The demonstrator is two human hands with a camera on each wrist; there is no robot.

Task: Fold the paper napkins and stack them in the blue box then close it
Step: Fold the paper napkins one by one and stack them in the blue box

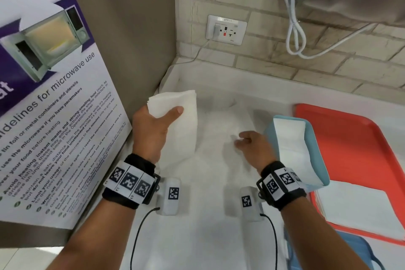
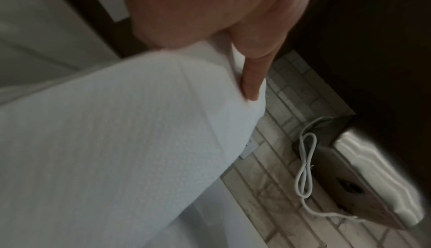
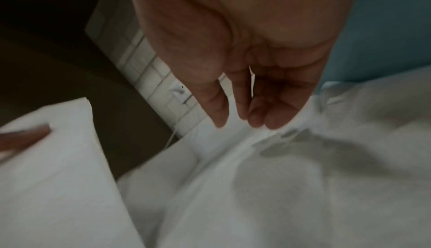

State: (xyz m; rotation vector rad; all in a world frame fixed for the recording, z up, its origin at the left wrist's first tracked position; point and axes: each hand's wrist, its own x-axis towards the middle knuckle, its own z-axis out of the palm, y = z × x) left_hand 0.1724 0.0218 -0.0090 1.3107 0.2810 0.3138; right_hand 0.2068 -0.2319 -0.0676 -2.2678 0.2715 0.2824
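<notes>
My left hand grips a stack of folded white napkins, thumb on top, raised over the counter's left side. In the left wrist view the thumb presses on that stack. My right hand hovers with relaxed fingers at an unfolded napkin spread on the white counter. Its fingertips hang just at the creased paper and nothing lies between them. The light blue box stands open just right of that hand, with folded napkins inside.
An orange tray lies at the right under the box, with flat white napkins on it. A blue lid shows at the bottom right. A microwave guideline poster leans at the left. A wall socket and a looped white cable are on the brick wall.
</notes>
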